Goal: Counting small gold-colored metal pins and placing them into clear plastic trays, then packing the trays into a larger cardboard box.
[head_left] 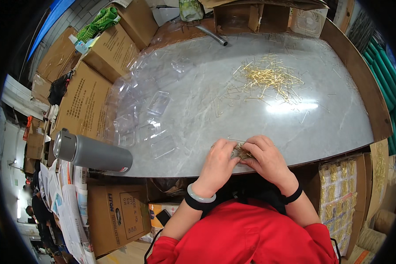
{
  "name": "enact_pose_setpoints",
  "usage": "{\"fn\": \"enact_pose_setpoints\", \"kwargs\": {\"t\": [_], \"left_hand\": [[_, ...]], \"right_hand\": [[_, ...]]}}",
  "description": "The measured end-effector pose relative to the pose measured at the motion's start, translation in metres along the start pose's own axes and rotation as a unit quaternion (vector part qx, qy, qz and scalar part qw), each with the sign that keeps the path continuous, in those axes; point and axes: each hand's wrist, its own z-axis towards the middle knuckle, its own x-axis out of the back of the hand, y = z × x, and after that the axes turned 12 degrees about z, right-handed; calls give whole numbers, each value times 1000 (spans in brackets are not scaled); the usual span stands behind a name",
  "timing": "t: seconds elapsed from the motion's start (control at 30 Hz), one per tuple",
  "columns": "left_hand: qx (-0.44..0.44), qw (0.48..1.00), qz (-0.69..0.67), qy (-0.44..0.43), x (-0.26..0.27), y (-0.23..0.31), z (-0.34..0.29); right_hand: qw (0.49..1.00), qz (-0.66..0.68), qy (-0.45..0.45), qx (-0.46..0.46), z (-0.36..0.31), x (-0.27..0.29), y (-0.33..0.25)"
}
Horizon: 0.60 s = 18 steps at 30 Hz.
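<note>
Bundle of wires (242, 152), pinched between closely curled left hand (219, 161) and right hand (266, 159); seems gripped two-sidedly to stay together.

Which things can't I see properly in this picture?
Head view: much of the wire bunch, hidden by fingers of the left hand and right hand.
Head view: the number of pieces in the gold wire pile; they're tiny and overlap.
Head view: the inside of the grey bottle, hidden by its walls.
Head view: part of the green rolls, cut off by the picture's dark right edge.
</note>
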Motion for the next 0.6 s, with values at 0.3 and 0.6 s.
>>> {"fn": "enact_pose_setpoints", "kwargs": {"t": [0.3,0.6], "left_hand": [[-69,993,88,40,8,0,-10],[-61,997,32,43,-23,12,-4]], "right_hand": [[999,16,39,-8,-4,2,-1],[999,-38,-11,6,-8,7,-2]]}}
